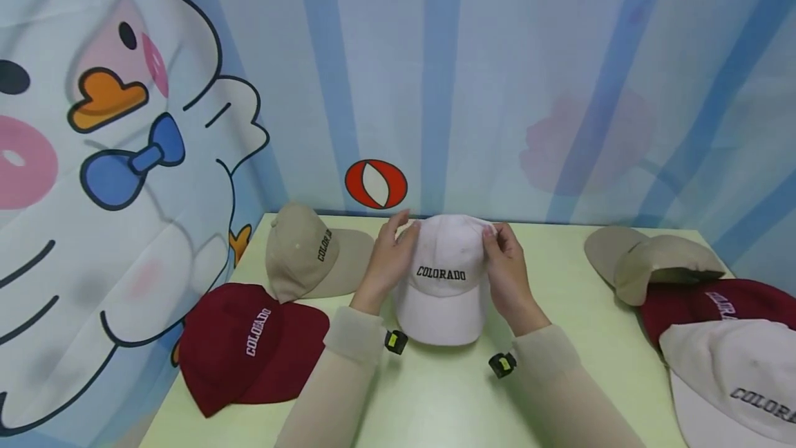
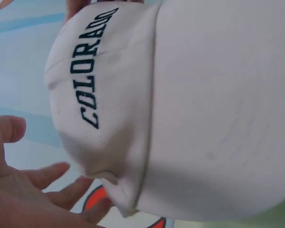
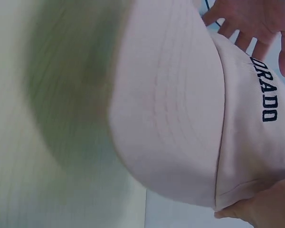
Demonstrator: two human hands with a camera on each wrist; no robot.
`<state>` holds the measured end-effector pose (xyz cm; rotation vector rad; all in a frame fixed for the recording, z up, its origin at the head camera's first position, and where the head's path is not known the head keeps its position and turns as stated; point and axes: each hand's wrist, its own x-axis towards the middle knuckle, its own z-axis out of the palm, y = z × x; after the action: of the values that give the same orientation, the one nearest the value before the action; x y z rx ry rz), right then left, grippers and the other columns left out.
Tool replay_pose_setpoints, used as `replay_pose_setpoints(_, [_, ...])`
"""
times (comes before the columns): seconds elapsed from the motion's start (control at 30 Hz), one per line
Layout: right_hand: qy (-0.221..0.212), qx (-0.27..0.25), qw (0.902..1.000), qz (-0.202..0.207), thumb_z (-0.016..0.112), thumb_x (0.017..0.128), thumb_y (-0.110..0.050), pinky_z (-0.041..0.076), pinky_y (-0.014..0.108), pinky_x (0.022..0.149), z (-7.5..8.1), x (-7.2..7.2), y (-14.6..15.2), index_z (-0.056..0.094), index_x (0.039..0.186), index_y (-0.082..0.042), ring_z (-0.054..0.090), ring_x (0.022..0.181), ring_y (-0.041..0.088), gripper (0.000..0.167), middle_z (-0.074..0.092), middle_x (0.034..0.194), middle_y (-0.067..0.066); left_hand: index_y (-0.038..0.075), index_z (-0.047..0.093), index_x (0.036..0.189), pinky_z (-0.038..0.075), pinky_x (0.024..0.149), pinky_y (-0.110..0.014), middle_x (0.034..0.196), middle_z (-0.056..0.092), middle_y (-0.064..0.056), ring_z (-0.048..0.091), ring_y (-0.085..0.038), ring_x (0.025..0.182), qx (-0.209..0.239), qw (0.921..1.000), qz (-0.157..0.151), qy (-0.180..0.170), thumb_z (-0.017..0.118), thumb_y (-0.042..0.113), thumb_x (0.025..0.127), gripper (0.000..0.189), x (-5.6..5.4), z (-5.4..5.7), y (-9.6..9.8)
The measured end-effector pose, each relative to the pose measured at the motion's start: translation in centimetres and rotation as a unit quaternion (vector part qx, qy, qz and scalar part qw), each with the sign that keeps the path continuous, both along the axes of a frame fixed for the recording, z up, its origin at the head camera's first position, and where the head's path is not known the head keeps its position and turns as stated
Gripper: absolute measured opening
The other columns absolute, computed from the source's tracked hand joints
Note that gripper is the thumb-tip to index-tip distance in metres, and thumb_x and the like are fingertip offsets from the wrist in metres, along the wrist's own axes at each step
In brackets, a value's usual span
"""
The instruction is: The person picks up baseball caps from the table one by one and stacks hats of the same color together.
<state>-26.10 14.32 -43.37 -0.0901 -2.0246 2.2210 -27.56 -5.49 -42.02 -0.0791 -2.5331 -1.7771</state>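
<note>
A white baseball cap [image 1: 449, 244] with black COLORADO lettering is between my hands at the middle back of the table, brim toward me. My right hand [image 1: 511, 281] grips the cap's side edge; in the right wrist view its thumb [image 3: 235, 209] lies along the lower rim. On the other side, my left hand [image 1: 390, 258] has its fingers spread. The left wrist view shows that hand [image 2: 28, 194] beside the crown, its thumb apart from the cloth; whether the fingertips touch the cap I cannot tell. The brim [image 3: 166, 104] stands off the table and casts a shadow.
To the left on the table [image 1: 435, 399] lie a beige cap [image 1: 301, 254] and a maroon cap [image 1: 230, 344]. At the right, another beige cap [image 1: 665, 261], a maroon cap [image 1: 684, 303] and a white cap [image 1: 727, 365] overlap. A printed curtain [image 1: 497, 88] hangs behind.
</note>
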Motion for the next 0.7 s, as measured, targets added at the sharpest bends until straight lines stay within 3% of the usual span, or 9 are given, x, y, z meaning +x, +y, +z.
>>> replay_pose_setpoints(0.2, [-0.001, -0.003, 1.0000, 0.000, 0.041, 0.112, -0.032, 0.033, 0.032, 0.118, -0.8, -1.0, 0.2, 0.049, 0.113, -0.010, 0.045, 0.122, 0.011, 0.024, 0.048, 0.121, -0.003, 0.017, 0.029, 0.164, 0.025, 0.124, -0.063, 0.168, 0.029, -0.016, 0.029, -0.039, 0.156, -0.011, 0.9985, 0.025, -0.047, 0.044, 0.053, 0.107, 0.070, -0.4, -1.4, 0.0])
replay_pose_setpoints(0.37, [-0.013, 0.004, 0.9999, 0.006, 0.040, 0.113, -0.033, 0.031, 0.034, 0.123, -1.1, -1.9, 0.0, 0.049, 0.116, -0.009, 0.045, 0.126, 0.012, 0.025, 0.048, 0.124, -0.001, 0.012, 0.025, 0.165, 0.020, 0.126, -0.061, 0.170, 0.025, -0.018, 0.024, -0.039, 0.158, 0.010, 0.9954, 0.030, -0.091, 0.043, 0.055, 0.106, 0.075, -0.5, -2.0, 0.0])
replay_pose_setpoints(0.53, [-0.040, 0.013, 0.9991, -0.010, 0.044, 0.111, -0.037, 0.036, 0.035, 0.119, -1.3, -2.9, -0.5, 0.052, 0.122, -0.012, 0.048, 0.121, 0.015, 0.029, 0.049, 0.123, 0.000, 0.011, 0.023, 0.165, 0.018, 0.127, -0.062, 0.171, 0.023, -0.016, 0.022, -0.038, 0.159, 0.038, 0.9930, 0.038, -0.105, 0.044, 0.056, 0.105, 0.078, -0.5, -2.1, -0.1])
replay_pose_setpoints(0.7, [-0.065, -0.005, 0.9970, -0.042, 0.051, 0.109, -0.039, 0.044, 0.033, 0.106, -1.3, -3.7, -1.0, 0.058, 0.125, -0.014, 0.052, 0.112, 0.015, 0.031, 0.051, 0.120, 0.000, 0.011, 0.024, 0.165, 0.018, 0.127, -0.060, 0.171, 0.024, -0.015, 0.022, -0.036, 0.159, 0.058, 0.9923, 0.038, -0.102, 0.045, 0.057, 0.104, 0.079, -0.6, -2.0, 0.0])
